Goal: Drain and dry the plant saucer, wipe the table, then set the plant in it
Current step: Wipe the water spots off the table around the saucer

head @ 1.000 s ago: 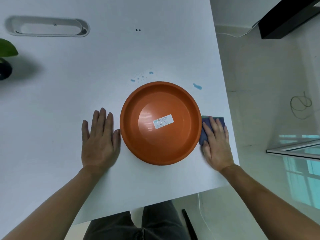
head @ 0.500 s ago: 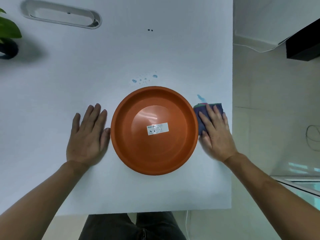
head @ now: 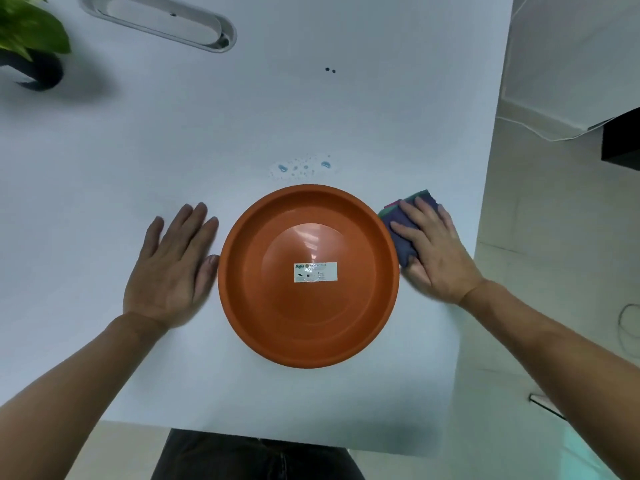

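One orange saucer [head: 308, 317] sits on the white table [head: 173, 140] near its front edge, with one label [head: 315, 271] at its centre. Two hands flank it. The left hand [head: 173, 268] lies flat, fingers straight, holding nothing, thumb perhaps touching the rim. The right hand [head: 433, 251] presses one folded cloth [head: 401, 240] with straight fingers, just beside the saucer. A few water drops [head: 304, 166] lie just beyond it, and one plant [head: 31, 32] stands at the far left.

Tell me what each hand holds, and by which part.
Nothing is gripped. The right hand presses flat on top of the folded cloth beside the saucer; the left hand lies flat on the table.
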